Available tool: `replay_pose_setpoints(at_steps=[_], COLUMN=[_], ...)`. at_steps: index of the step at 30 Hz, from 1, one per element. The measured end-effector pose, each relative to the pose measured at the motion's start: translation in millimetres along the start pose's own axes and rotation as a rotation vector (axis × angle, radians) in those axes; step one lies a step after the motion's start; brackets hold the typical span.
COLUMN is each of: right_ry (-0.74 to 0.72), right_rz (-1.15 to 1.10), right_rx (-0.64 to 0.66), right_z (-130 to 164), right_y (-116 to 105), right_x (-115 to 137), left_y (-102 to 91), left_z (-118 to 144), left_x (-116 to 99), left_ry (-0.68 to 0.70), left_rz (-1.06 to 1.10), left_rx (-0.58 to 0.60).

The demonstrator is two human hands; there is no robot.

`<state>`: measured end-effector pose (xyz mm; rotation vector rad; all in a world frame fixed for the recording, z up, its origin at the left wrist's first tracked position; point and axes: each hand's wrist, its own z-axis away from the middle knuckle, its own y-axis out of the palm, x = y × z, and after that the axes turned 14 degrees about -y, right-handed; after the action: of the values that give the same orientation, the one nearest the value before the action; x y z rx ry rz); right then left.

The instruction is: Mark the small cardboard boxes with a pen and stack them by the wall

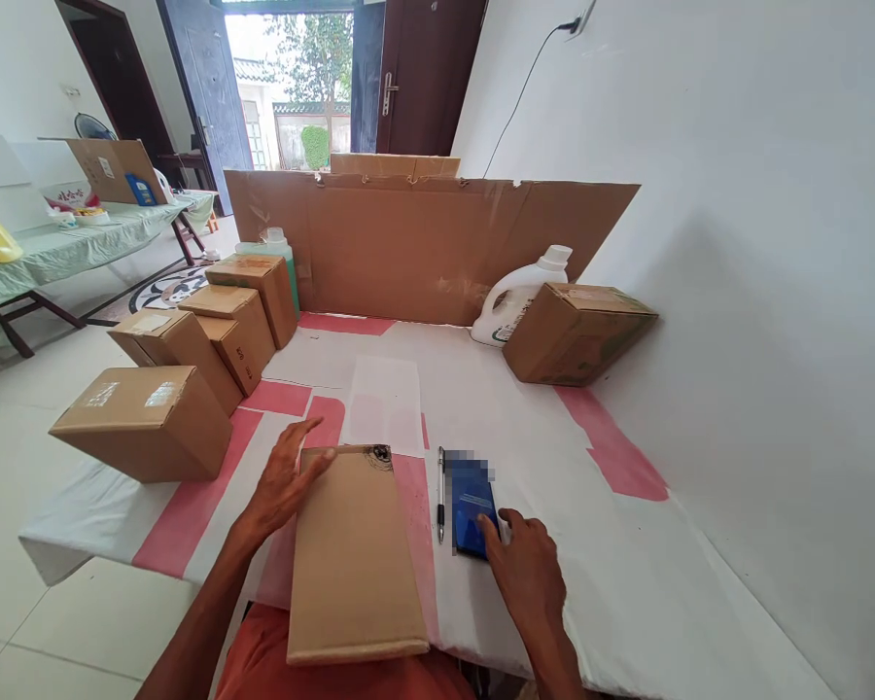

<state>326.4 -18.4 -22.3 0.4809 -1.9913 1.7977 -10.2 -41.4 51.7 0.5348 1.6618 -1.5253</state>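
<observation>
A tall cardboard sheet (423,243) walls off the table's (627,583) far edge, half hiding a white jug (514,297) and a green bottle (281,248). Nearer, a flat cardboard box (354,559) overhangs the front edge; the left hand (284,481) rests open on its left side. The right hand (529,569) fingers a phone (472,506), its screen blurred, beside a pen (440,491).

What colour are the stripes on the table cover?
Pink-red stripes on a white table cover; head view.
</observation>
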Motion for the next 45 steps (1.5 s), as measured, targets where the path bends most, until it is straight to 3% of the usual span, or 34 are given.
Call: replay_pose_setpoints(at_steps=[2,4,7,9,11,13,17,19,22,26,30,33,35,37,41,45], right_ry=[-0.119,-0.255,-0.307,-0.265,-0.235,-0.223,-0.315,-0.396,-0.524,-0.537,-0.452,-0.460,-0.444,-0.401,-0.273,-0.159], right_rz=[-0.153,-0.499,-0.981,-1.121,-1.139,-1.032,-0.882,-0.892,-0.935,-0.988,-0.970,-0.969,-0.968,-0.944,-0.824,-0.712], right_rx=[0.052,0.265,0.635,0.695,0.638,0.511,0.300,0.221,0.228,0.338,0.163,0.063,0.000,-0.088,-0.264,-0.344], right_z=[16.6,40.6,77.1,91.8,96.2,92.5,71.5,57.6,38.0,23.5,10.9,-16.3,-43.8,-73.9,-128.3,-170.3], right_y=[-4.7,-7.4,-5.9,-3.0,-3.2,-10.3,-37.3,-43.5,-27.1,31.9,75.1,72.8,57.1,33.6,-22.9,-65.0], right_x=[7.9,17.0,32.8,43.5,53.4,63.0,86.8,98.5,106.6,103.1,109.1,109.4,94.5,64.2,-25.8,-114.1], left_y=[1.7,12.3,38.2,49.5,46.1,27.3,-19.1,-26.1,-11.0,24.9,40.8,45.9,58.9,85.4,170.6,263.0], left_z=[13.4,37.2,84.3,111.8,128.4,133.1,120.6,108.9,87.7,65.7,56.6,36.7,10.5,-22.5,-86.2,-127.6], left_x=[25.3,52.5,78.6,78.1,64.7,45.1,17.1,16.3,29.3,51.8,50.8,27.0,1.7,-28.8,-93.1,-143.3], left_ry=[-0.087,-0.160,-0.209,-0.217,-0.257,-0.266,-0.151,-0.110,-0.105,-0.087,-0.175,-0.157,-0.055,0.075,0.261,0.299], left_rz=[0.175,0.295,0.336,0.319,0.305,0.294,0.251,0.221,0.234,0.385,0.417,0.360,0.320,0.318,0.365,0.303], left_rx=[-0.092,-0.137,-0.054,0.028,0.032,0.037,0.087,0.064,-0.019,-0.046,-0.011,-0.022,0.006,0.097,0.450,0.640])
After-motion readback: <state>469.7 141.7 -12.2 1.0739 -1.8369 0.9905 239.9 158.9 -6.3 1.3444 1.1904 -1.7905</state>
